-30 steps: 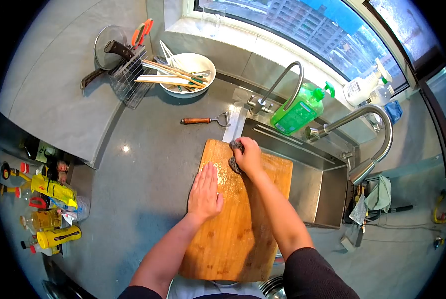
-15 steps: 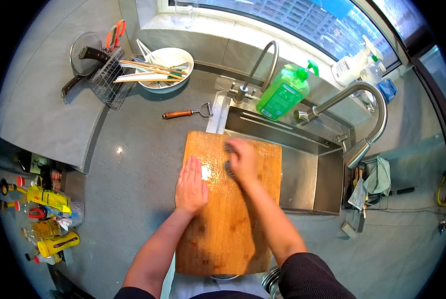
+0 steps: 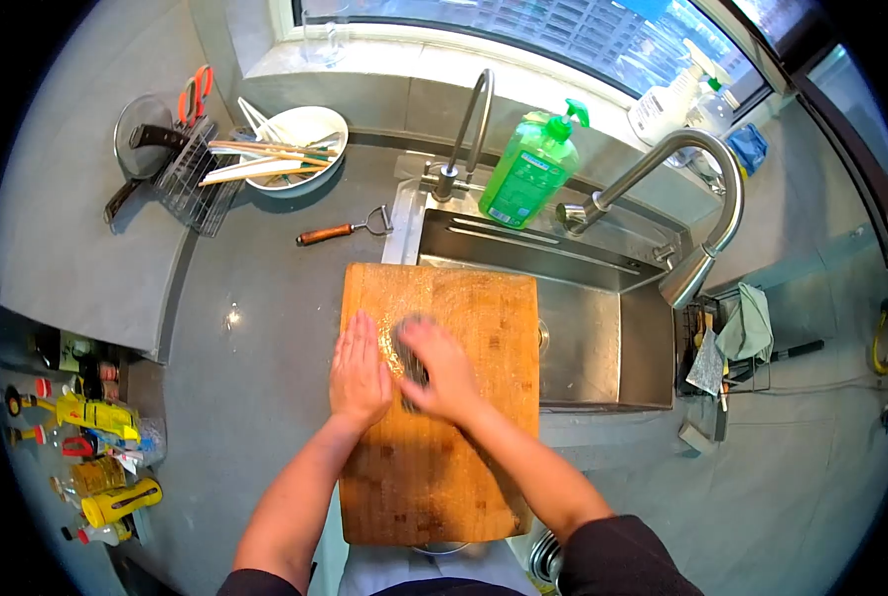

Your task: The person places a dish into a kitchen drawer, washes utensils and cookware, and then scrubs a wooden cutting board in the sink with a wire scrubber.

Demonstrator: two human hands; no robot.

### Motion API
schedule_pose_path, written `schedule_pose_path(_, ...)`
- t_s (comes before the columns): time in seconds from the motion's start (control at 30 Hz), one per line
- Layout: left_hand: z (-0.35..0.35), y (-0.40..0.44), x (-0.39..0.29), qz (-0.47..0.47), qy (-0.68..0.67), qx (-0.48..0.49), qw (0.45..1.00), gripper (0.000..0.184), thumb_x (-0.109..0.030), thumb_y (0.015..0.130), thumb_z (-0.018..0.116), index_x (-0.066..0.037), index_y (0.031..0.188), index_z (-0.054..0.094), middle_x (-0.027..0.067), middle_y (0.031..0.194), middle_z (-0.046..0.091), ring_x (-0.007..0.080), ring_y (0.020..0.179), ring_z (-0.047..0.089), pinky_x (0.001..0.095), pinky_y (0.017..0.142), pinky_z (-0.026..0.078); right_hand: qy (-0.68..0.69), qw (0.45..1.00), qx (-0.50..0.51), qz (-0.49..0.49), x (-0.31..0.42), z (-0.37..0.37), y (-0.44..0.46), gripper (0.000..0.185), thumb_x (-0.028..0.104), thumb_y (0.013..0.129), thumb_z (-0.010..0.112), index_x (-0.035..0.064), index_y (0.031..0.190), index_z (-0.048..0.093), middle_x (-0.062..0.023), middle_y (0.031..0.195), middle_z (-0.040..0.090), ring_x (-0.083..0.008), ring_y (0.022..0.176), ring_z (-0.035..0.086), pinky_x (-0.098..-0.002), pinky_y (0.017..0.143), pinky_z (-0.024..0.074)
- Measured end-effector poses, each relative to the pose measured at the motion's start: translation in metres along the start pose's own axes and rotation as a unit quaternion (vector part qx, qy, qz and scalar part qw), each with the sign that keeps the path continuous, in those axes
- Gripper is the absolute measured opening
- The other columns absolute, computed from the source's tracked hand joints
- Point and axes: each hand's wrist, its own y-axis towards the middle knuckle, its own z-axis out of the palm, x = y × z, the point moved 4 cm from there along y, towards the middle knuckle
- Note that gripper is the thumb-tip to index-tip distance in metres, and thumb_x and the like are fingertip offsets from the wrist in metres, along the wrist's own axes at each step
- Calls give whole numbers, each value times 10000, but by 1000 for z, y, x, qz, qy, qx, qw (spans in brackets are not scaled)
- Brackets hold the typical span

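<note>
A wet wooden cutting board [image 3: 464, 467] lies over the counter edge and the left part of the sink. My left hand [image 3: 361, 375] rests flat on the board's left side, fingers stretched out together and pointing away from me. My right hand [image 3: 442, 370] is closed on a dark grey scouring pad [image 3: 411, 360], pressed to the board just right of my left hand. The pad is blurred and partly hidden by the fingers, so its exact make is unclear. Wet, shiny streaks show on the wood around it.
The steel sink [image 3: 588, 343] with a curved faucet [image 3: 727, 214] is at right. Behind stand a green soap bottle [image 3: 528, 174] and a small tap [image 3: 474, 119]. A peeler [image 3: 330, 234], a bowl with chopsticks [image 3: 310, 184] and a knife rack [image 3: 194, 184] are at left.
My right hand has swept the scouring pad left and toward me across the board, closer to my left hand. My left hand stays flat on the board. The whole view has shifted slightly.
</note>
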Motion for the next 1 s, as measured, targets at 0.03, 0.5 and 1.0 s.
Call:
schedule_pose_path(0.03, -1, 1, 0, 1, 0, -1, 1000, 732, -138, 876, 492, 77, 1527, 235, 276, 1595, 249, 411, 1493, 232, 494, 1222, 187, 21, 999, 41, 11, 7, -14, -19, 591, 140, 729, 698, 65, 1305, 592, -167, 1380, 579, -372, 1342, 487, -474, 1155, 357)
schedule_pose_path(0.5, 0, 1, -2, -4, 13, 3, 1000, 725, -141, 873, 499, 81, 1520, 259, 256, 1604, 249, 393, 1500, 226, 479, 1229, 178, 38, 997, 58, 20, -35, -37, -58, 595, 6, 713, 575, 21, 1308, 580, -206, 1330, 598, -386, 1316, 503, -484, 1136, 383)
schedule_pose_path(1.0, 1, 1, -3, 7, 18, -12, 1000, 737, -127, 857, 505, 69, 1523, 259, 265, 1597, 260, 409, 1491, 242, 491, 1220, 190, -69, 973, -161, 148, -111, -73, -52, 540, -42, 739, 540, 7, 1274, 596, -233, 1345, 574, -425, 1284, 519, -450, 1136, 387)
